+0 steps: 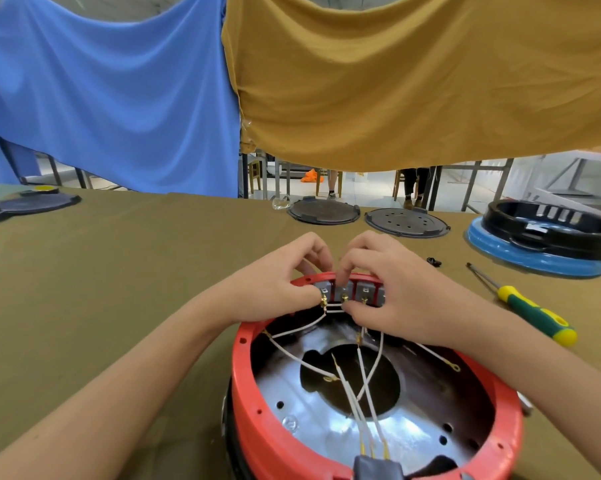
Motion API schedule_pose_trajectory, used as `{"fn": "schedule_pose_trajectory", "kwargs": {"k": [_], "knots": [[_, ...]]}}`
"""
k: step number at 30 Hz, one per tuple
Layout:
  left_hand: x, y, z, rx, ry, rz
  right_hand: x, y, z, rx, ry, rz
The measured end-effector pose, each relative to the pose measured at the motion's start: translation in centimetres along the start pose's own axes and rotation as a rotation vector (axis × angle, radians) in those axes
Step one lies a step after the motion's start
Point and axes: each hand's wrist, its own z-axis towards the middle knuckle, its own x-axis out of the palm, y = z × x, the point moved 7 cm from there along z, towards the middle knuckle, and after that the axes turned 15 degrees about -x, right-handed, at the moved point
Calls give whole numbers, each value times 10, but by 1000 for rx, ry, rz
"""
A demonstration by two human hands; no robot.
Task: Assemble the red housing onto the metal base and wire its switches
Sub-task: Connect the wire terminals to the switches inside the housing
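The red housing (pixel 254 403) is a ring that sits around the shiny metal base (pixel 326 420) in the lower middle of the view. A row of grey switches (pixel 363 292) lines its far inner wall. Several white wires (pixel 306 362) with brass terminals run loose across the base. My left hand (pixel 278 285) pinches a brass wire terminal (pixel 324 301) at the leftmost switch. My right hand (pixel 392 289) rests over the switch row, its fingertips pinching a white wire beside the neighbouring switch. Both hands hide part of the switches.
A green-and-yellow screwdriver (pixel 531 311) lies to the right on the olive table cloth (pixel 119 271). Two dark round plates (pixel 323 211) (pixel 407 221) lie at the far edge. A black ring on a blue part (pixel 548 237) stands far right. Blue and mustard cloths hang behind.
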Motion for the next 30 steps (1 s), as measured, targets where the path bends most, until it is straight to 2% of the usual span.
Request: {"fn": "schedule_pose_trajectory", "kwargs": {"k": [11,18,30], "knots": [[1,9,5,-112,29,-97,12,3,15,-30,154,-49],[3,10,6,-127,55,-115,16,-5,10,28,120,94],[2,11,7,-132,44,-103,19,-6,10,24,128,100]]}}
